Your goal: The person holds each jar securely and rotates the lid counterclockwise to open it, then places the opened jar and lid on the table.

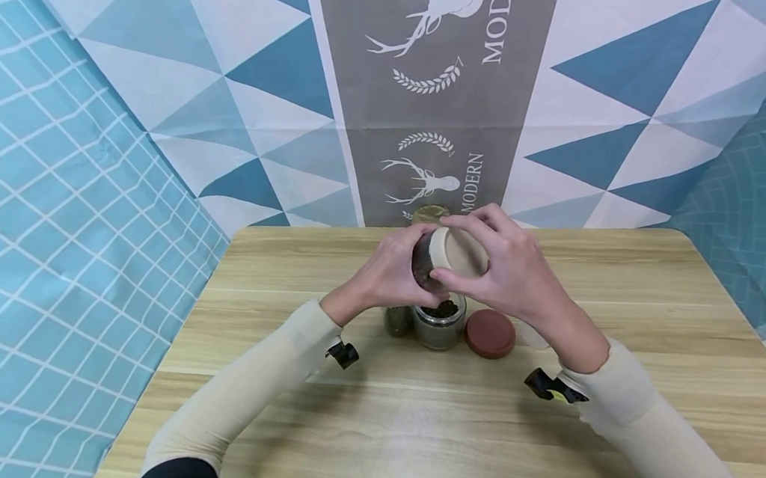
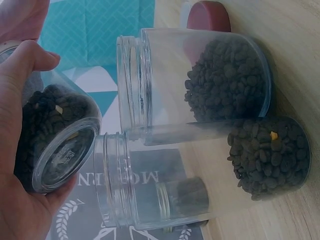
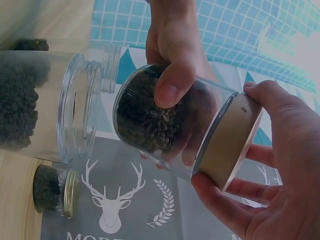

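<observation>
Raised above the table, a glass jar [image 3: 145, 122] partly filled with dark bean-like pieces lies tilted in my left hand [image 1: 390, 266], whose thumb and fingers wrap its body. The thumb and fingertips of my right hand [image 1: 512, 268] grip the rim of its cream lid [image 3: 230, 142], which sits on the jar's mouth. Below both hands stand two lidless glass jars, a wider jar [image 2: 165, 75] and a narrower jar [image 2: 155, 165], each with similar dark pieces at the bottom.
A dark red lid [image 1: 490, 334] lies right of the lidless jars, with a pale lid [image 1: 533, 336] partly behind the right wrist. Toward the back stands a small gold-lidded jar [image 3: 52, 191]. Patterned wall sheets [image 1: 427, 107] rise behind the wooden table [image 1: 409, 421].
</observation>
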A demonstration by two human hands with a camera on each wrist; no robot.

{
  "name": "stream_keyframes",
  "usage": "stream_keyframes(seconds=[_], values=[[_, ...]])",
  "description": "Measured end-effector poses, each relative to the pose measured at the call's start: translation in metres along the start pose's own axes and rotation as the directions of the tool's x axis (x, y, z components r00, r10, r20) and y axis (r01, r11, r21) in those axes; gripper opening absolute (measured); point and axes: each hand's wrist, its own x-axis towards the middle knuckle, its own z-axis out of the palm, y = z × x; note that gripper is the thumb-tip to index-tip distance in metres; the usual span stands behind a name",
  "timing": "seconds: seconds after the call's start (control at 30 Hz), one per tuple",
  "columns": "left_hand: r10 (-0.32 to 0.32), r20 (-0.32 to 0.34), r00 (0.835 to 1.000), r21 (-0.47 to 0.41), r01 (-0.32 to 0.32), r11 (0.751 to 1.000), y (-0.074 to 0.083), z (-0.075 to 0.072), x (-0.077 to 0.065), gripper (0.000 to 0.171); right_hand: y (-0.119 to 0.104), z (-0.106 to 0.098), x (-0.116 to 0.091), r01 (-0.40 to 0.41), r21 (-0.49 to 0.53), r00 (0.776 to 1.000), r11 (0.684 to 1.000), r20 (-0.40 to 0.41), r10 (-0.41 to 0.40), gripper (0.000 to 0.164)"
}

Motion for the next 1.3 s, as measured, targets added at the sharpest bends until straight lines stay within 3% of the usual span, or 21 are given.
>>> stream_keyframes(seconds=[0.17,0.33,0.57,0.73,1.0,1.3], values=[[0.002,-0.006,1.0,0.005,-0.002,1.0,0.0,0.0,0.0,0.099,0.003,0.0,0.0,0.045,-0.006,0.999,0.999,0.001,-0.045,0.061],[0.006,-0.005,1.0,0.013,-0.006,1.0,0.001,-0.001,-0.001,0.098,0.009,0.0,0.001,0.172,-0.001,0.985,0.985,-0.006,-0.172,0.063],[0.023,-0.001,1.0,0.0,-0.023,1.0,0.002,-0.003,-0.001,0.097,0.02,-0.001,0.002,0.404,-0.003,0.915,0.915,0.004,-0.404,0.066],[0.034,0.002,0.999,0.005,-0.034,0.999,0.002,-0.004,-0.002,0.098,0.024,-0.002,0.003,0.476,-0.007,0.879,0.879,0.023,-0.476,0.069],[0.042,0.009,0.999,0.016,-0.042,0.999,-0.001,-0.004,-0.004,0.099,0.022,-0.004,0.002,0.463,0.0,0.886,0.886,0.042,-0.463,0.075],[0.026,0.023,0.999,0.022,-0.026,0.999,-0.003,-0.006,-0.007,0.1,0.024,-0.015,-0.004,0.373,-0.019,0.927,0.928,0.045,-0.372,0.09]])
